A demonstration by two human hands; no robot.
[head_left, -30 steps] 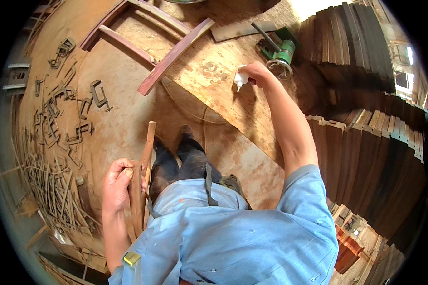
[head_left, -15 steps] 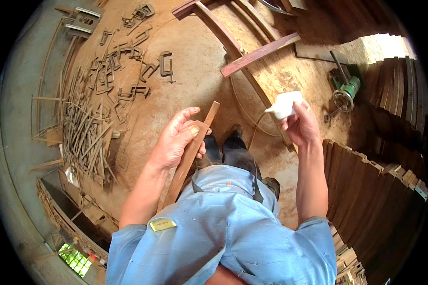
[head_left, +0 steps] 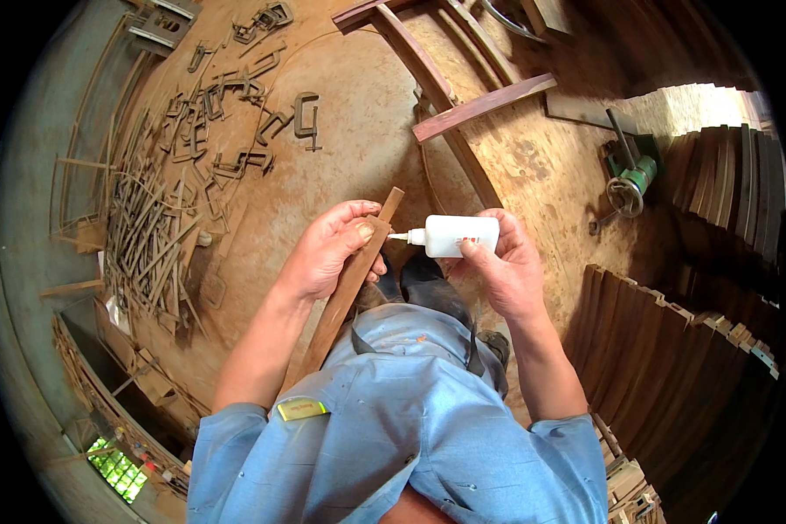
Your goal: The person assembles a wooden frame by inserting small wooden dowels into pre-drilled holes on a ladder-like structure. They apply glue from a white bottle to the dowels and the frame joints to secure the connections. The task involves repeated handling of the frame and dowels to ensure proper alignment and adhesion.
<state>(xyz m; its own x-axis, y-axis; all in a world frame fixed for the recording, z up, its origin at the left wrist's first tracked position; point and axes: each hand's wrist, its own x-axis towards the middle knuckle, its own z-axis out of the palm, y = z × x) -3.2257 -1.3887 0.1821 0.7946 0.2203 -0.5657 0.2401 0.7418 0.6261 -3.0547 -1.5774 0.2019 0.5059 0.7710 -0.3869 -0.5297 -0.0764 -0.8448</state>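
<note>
Both hands are apart from each other and occupied: the left hand [head_left: 327, 253] grips a wooden strip [head_left: 345, 293] near its upper end, thumb on top, while the right hand [head_left: 511, 266] is closed round a white bottle [head_left: 463, 237]. Strip and bottle are in the air before the body, just off the left edge of the workbench [head_left: 533, 192]. A narrower tongue [head_left: 393, 203] projects at the strip's upper end; whether it is a separate piece I cannot tell. The bottle lies sideways, its nozzle [head_left: 402, 236] aimed at the strip's edge, though contact is unclear.

For good control, I would brace the strip firmly, fingertips clear of the nozzle, tip the bottle slightly nose-down, squeeze gently and draw the tip along evenly; a hard squeeze could flood the wood.
</note>
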